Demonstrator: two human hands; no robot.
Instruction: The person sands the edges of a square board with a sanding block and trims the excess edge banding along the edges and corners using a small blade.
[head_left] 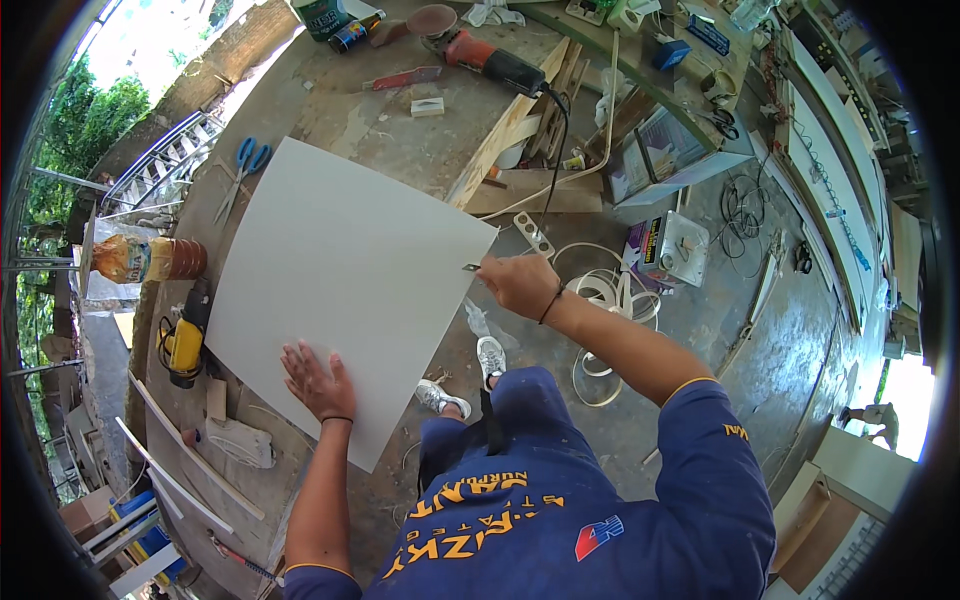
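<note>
A large white flat panel (pixel 345 250) lies across the workbench in front of me, its near edge overhanging toward my legs. My left hand (pixel 320 382) rests on the panel's near left part, fingers spread and palm down. At the right edge of the panel, close to its far right corner, my right hand (pixel 520 286) is closed round a small tool. Only a short metal blade (pixel 471 267) shows past the fingers, touching or just over the edge; the rest is hidden in the fist.
Blue-handled scissors (pixel 245 170), a bottle of brown liquid (pixel 150 258) and a yellow heat gun (pixel 183 345) lie left of the panel. An angle grinder (pixel 490 62) and a red utility knife (pixel 403 78) lie beyond it. Coiled edge strip (pixel 600 290) and a power strip (pixel 533 233) are on the floor.
</note>
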